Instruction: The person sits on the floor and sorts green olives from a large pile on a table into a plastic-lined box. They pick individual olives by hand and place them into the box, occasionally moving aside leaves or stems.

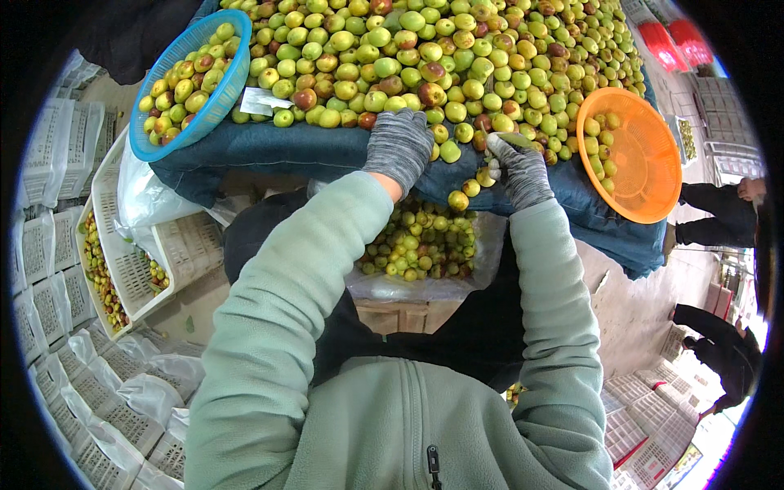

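Observation:
A heap of green and red-brown jujubes (380, 67) covers the table before me. My left hand (401, 144), in a grey knit glove, rests at the heap's near edge with its fingers curled down against the fruit; whether it grips any is hidden. To its right, my gloved right hand (525, 171) is at the cloth edge, its fingertips by a green leaf (513, 139). Several jujubes (470, 187) lie or drop between my hands, beside the right fingers. Below, between my knees, a plastic-lined box (490, 245) holds more jujubes (419, 245).
A blue basket (239, 79) of jujubes stands at the table's left, an orange basket (649, 165) with a few at the right. Blue cloth (269, 147) drapes the edge. White crates (190, 245) stand on the left floor. Two people (713, 214) are at far right.

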A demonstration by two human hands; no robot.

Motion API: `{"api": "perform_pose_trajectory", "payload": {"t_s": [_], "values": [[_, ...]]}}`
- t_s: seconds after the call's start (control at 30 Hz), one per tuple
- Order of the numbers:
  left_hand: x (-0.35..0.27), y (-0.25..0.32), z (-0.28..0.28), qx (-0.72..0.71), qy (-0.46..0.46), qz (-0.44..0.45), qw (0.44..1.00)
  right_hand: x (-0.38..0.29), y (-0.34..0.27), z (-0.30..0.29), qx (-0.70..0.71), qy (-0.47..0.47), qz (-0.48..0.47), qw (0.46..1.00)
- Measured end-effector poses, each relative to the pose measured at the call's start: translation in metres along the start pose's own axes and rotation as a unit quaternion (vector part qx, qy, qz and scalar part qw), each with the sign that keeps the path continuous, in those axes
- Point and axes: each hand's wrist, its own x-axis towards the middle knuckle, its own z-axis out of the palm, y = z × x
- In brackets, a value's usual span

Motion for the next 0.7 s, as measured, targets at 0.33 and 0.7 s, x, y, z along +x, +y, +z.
{"api": "perform_pose_trajectory", "payload": {"t_s": [0.33,0.7], "values": [[0.006,-0.016,-0.001,-0.064,0.043,-0.027,0.997,0.003,-0.001,0.011,-0.186,-0.08,-0.195,0.96],[0.005,-0.038,-0.017,-0.198,0.076,-0.085,0.974,0.018,-0.008,0.078,-0.651,-0.1,-0.205,0.724]]}}
